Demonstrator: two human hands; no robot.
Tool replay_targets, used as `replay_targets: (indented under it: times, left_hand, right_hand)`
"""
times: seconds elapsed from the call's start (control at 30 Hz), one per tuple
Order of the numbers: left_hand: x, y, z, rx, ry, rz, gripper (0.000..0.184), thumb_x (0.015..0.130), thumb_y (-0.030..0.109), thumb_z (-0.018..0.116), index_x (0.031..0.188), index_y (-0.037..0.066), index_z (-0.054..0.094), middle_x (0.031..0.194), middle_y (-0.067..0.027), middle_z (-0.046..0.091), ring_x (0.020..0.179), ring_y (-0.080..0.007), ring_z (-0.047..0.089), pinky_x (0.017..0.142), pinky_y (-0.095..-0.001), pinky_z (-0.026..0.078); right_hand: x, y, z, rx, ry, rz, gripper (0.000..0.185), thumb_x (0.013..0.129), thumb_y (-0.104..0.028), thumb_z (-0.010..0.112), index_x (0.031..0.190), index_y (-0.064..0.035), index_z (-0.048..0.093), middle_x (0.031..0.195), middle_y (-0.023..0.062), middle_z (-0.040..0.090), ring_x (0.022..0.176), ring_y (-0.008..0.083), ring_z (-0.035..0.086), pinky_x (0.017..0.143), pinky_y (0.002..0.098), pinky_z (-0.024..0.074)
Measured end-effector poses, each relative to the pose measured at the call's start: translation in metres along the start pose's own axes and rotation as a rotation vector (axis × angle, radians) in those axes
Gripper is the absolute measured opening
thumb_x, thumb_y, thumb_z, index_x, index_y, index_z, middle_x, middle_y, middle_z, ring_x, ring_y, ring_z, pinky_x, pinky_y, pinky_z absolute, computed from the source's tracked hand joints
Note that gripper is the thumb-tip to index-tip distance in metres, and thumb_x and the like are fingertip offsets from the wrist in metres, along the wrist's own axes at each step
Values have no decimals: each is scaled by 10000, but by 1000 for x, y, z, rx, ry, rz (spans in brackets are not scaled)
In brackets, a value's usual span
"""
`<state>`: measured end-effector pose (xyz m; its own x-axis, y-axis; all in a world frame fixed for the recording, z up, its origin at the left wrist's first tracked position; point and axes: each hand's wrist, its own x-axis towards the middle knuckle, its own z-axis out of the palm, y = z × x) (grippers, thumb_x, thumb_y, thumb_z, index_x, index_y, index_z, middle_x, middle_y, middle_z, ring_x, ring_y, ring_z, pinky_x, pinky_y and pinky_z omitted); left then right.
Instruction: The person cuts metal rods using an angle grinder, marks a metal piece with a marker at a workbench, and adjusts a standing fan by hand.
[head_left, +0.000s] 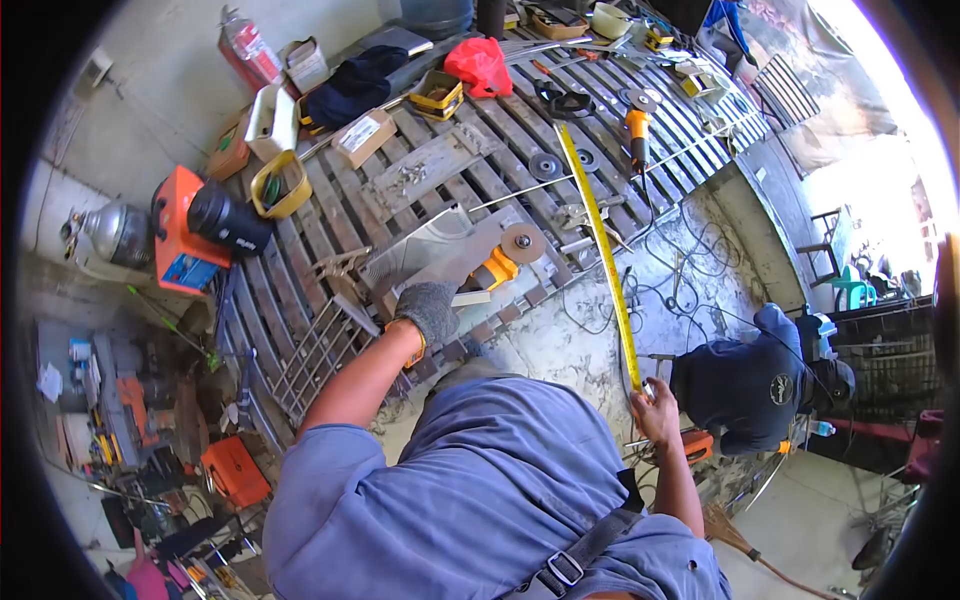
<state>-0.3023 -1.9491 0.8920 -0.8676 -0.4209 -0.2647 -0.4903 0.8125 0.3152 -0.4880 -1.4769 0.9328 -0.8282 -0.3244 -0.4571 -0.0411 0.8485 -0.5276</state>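
Note:
My right hand [655,410] is bare and closed around the case end of a tape measure. Its yellow blade [603,250] runs out long and straight across the slatted metal bench. My left hand [427,310], in a grey knitted glove, is curled at the lower edge of a flat grey metal piece [440,268]; its fingertips are partly hidden. Just right of the glove lies a yellow angle grinder [497,268] with a brown disc [522,242]. A ribbed metal part [420,245] sits behind the flat piece. Locking pliers [340,263] rest to its left.
A second grinder [638,135] and loose discs [545,166] lie on the bench [290,320]. Cables [690,290] tangle on the floor. A crouching person [745,385] works at right. Boxes, a red bag [478,68] and an orange machine [180,230] stand along the back and left.

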Motion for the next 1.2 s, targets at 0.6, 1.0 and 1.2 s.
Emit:
replay_targets:
  times: [0.6, 1.0, 1.2]
  left_hand:
    - [45, 25, 7, 119, -24, -242, 420, 876, 293, 673, 1252, 108, 644, 1121, -173, 719, 1034, -368, 723, 851, -538, 569]
    - [5, 98, -40, -299, 514, -577, 565, 864, 486, 798, 1190, 43, 670, 1077, -178, 685, 964, -380, 710, 811, -458, 570]
    - [-26, 132, -34, -1225, 902, -597, 171, 1083, 185, 568, 1029, 31, 621, 754, -47, 575, 635, -134, 546, 588, -341, 459]
  right_hand:
    - [271, -260, -14, -497, 96, -342, 674, 932, -484, 618, 1280, 90, 547, 1029, 335, 732, 1003, 472, 724, 910, 519, 563]
    - [415, -306, 16, -634, 80, -604, 577, 920, -343, 569, 1336, 55, 539, 1056, 299, 746, 1034, 445, 728, 942, 509, 551]
    - [431, -288, 41, -620, 63, -651, 738, 905, -356, 568, 1497, 41, 374, 1056, 307, 735, 1023, 470, 706, 927, 549, 535]
